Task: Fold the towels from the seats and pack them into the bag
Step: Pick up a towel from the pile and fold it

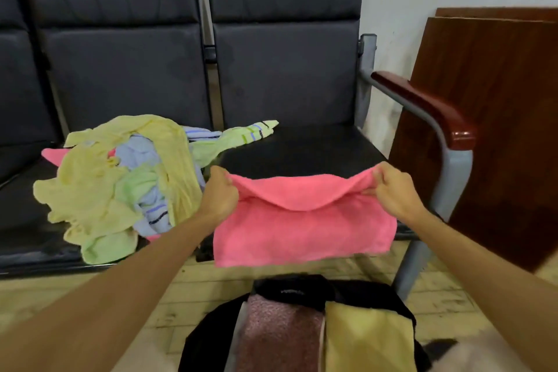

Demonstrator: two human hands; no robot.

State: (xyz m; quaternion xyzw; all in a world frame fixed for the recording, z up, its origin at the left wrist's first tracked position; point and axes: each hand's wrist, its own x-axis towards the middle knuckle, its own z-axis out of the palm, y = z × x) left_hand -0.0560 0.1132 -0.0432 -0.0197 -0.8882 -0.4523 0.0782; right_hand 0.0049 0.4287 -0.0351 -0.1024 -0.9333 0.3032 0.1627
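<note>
Right at the bottom, the black bag (305,290) sits open on the tiled floor (75,290), with a folded dusty-pink towel (280,338) and a folded yellow towel (368,341) standing side by side inside. Above it, the pink towel (302,220) hangs doubled over, stretched between both hands over the front edge of the right-hand seat (302,148). The left hand (220,193) pinches its left corner, fingers curled tight; the right hand (392,190) pinches the right corner likewise. On the middle seat, a heap of towels (120,184) in yellow, green and blue lies unfolded. A wooden armrest (422,106) and a brown panel (489,118) flank the right.
</note>
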